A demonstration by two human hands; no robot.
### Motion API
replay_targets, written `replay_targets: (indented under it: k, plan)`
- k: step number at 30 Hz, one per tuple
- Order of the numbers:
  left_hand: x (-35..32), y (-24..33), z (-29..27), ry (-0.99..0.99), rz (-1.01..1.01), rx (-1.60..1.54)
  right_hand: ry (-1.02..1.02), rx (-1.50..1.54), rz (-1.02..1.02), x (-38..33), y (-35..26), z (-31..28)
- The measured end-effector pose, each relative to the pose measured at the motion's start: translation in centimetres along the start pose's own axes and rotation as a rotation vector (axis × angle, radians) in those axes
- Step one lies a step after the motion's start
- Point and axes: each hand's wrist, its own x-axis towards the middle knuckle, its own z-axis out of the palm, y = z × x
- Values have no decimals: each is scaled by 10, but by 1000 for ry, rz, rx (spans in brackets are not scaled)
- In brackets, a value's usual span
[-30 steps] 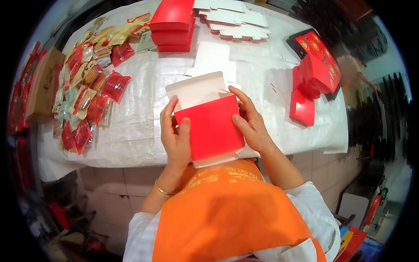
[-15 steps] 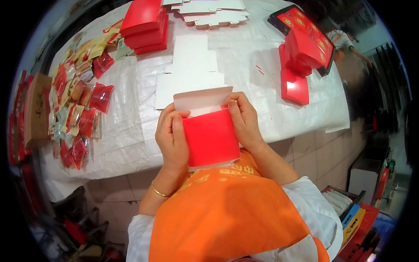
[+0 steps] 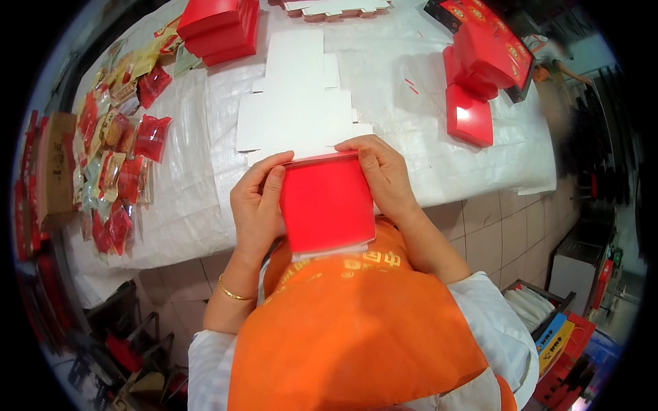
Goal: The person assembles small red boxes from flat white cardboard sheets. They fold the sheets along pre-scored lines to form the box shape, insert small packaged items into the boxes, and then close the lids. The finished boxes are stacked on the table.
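A red cardboard box (image 3: 327,209) is held between my two hands at the table's near edge, in front of my orange apron. My left hand (image 3: 259,202) grips its left side, thumb on top near the far corner. My right hand (image 3: 385,177) holds the opposite far corner, with the thumb bent on the top and the fingers along the far edge. The far flap lies nearly closed along that edge. At the near end a pale flap sticks out. Just beyond the box, flat white carton blanks (image 3: 295,120) lie on the table.
Red boxes (image 3: 219,31) are stacked at the back left, more red boxes (image 3: 473,113) at the right by a black-edged red tray (image 3: 524,58). Wrapped snack packets (image 3: 123,178) are heaped on the left, beside a brown carton (image 3: 60,171). Another person (image 3: 548,58) stands far right.
The far flap, which stood up with its pale inside showing, is now folded down to the box's edge. My right fingers have shifted onto that edge.
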Motion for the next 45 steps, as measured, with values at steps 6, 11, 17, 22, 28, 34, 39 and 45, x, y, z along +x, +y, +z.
replay_targets:
  k: [6, 11, 17, 22, 28, 34, 39, 45]
  plan:
    - [1, 13, -10, -61, 128, 82, 26, -40, -138, 1, -13, -7]
    - [3, 27, -17, -134, 88, 116, -32, -93, -69, -3, -19, -15]
    - [2, 43, -19, -153, 33, 55, -9, -11, 31, -3, -38, -16]
    - [1, 45, -25, -177, 21, 101, -51, -2, 52, -9, -42, -17]
    - [-1, 41, -22, -182, 50, 107, -111, 106, 73, -11, -38, -18]
    - [1, 43, -22, -205, 57, 184, -181, 179, 84, -13, -37, -20]
    - [7, 32, -20, -241, 80, 211, -277, 179, 69, -9, -26, -23]
    - [13, 23, -19, -301, 98, 252, -308, 254, 213, -4, -24, -21]
